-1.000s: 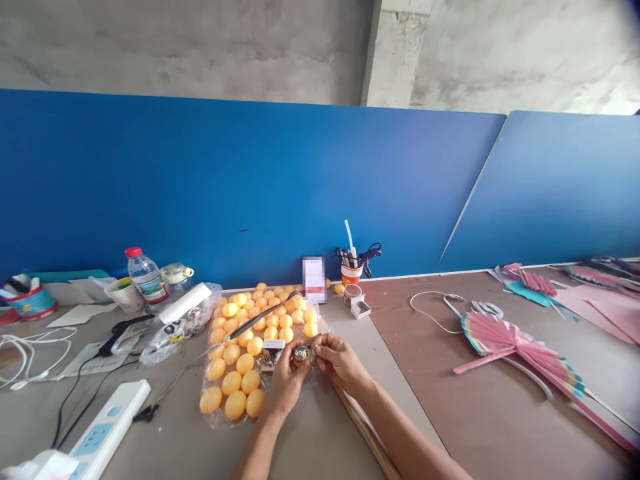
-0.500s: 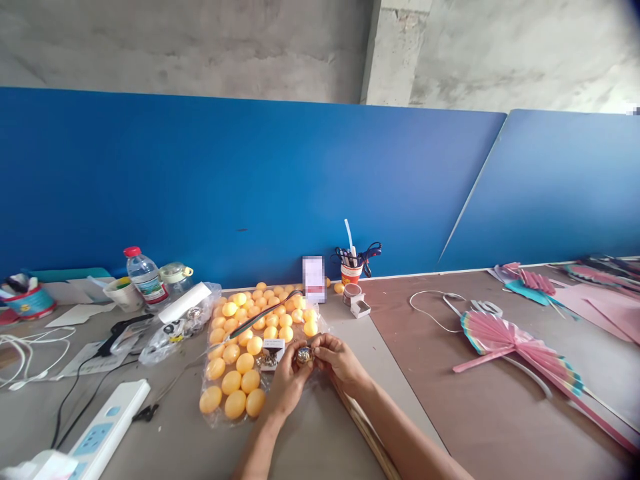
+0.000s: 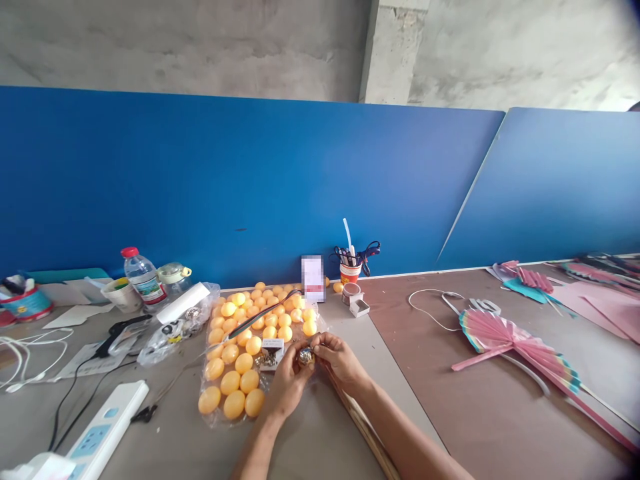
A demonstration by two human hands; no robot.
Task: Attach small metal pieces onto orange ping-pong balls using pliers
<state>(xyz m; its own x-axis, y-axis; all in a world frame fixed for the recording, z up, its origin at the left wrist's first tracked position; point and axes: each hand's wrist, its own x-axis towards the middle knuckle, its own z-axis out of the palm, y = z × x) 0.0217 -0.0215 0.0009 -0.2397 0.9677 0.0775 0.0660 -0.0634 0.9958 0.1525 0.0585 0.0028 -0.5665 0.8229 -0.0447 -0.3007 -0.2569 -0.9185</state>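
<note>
A small shiny metallic ball (image 3: pixel 306 356) is held in the closed fingers of my left hand (image 3: pixel 291 380). My right hand (image 3: pixel 340 360) is pinched at the ball's right side; whatever its fingertips grip is too small to make out. Just left of my hands lies a small white box (image 3: pixel 273 353) with shiny metal bits in and beside it. Orange balls (image 3: pixel 231 382) fill a clear plastic tray beyond and to the left. Under my right wrist a long wooden strip (image 3: pixel 361 427) runs toward the near edge.
A white power strip (image 3: pixel 107 427), cables and a plastic bag (image 3: pixel 165 343) lie at left, with a bottle (image 3: pixel 145 283) behind. A paper cup (image 3: pixel 350 272) with tools stands by the blue partition. Pink pleated fans (image 3: pixel 500 330) lie at right.
The metallic ball looks slightly turned between my fingers. Both hands stay in nearly the same place, and the view has shifted very slightly.
</note>
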